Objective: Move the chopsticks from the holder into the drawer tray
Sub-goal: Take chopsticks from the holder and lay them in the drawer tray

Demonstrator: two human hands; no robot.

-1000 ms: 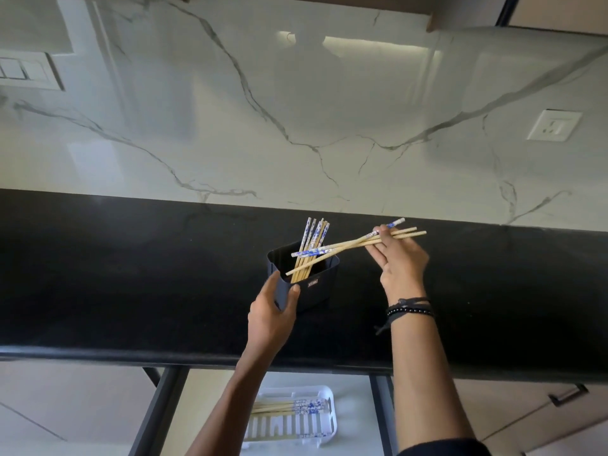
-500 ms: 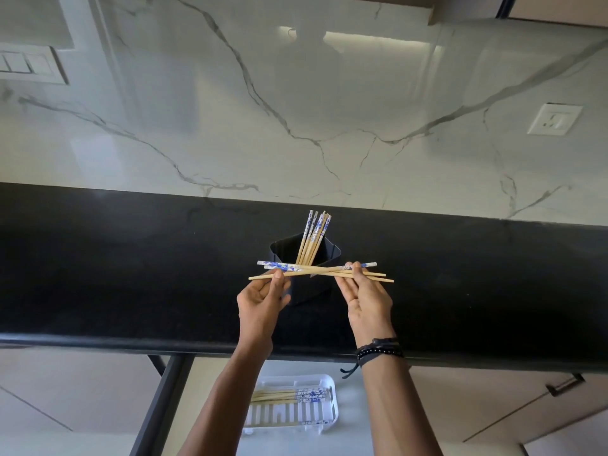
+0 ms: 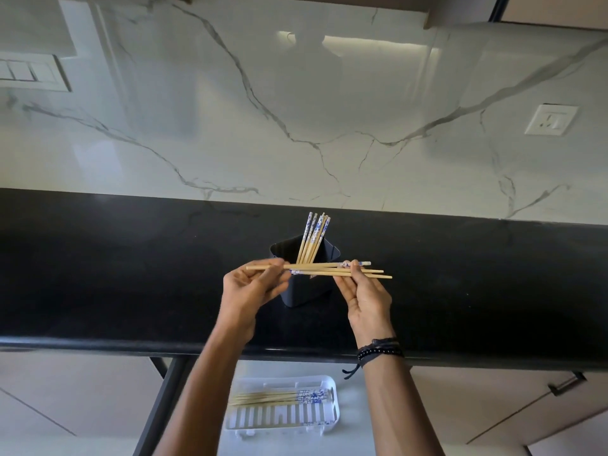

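A black holder (image 3: 304,292) stands on the dark countertop (image 3: 98,274) with several blue-and-white-topped chopsticks (image 3: 314,236) upright in it. In front of the holder I hold a small bundle of chopsticks (image 3: 322,269) level, crosswise. My left hand (image 3: 250,287) pinches the bundle's left end and my right hand (image 3: 365,291) pinches its right part between thumb and fingers. Below the counter edge lies a white slotted tray (image 3: 329,419) in the open drawer, with several chopsticks (image 3: 279,397) lying along its far side.
A marble backsplash rises behind the counter, with a switch plate (image 3: 29,72) at the left and a socket (image 3: 551,120) at the right. A dark drawer rail (image 3: 161,399) runs left of the tray. A cabinet handle (image 3: 567,385) is at the lower right.
My right hand brought the bundle from the holder's right down in front of it and turned it level. My left hand let go of the holder and took the bundle's left end.
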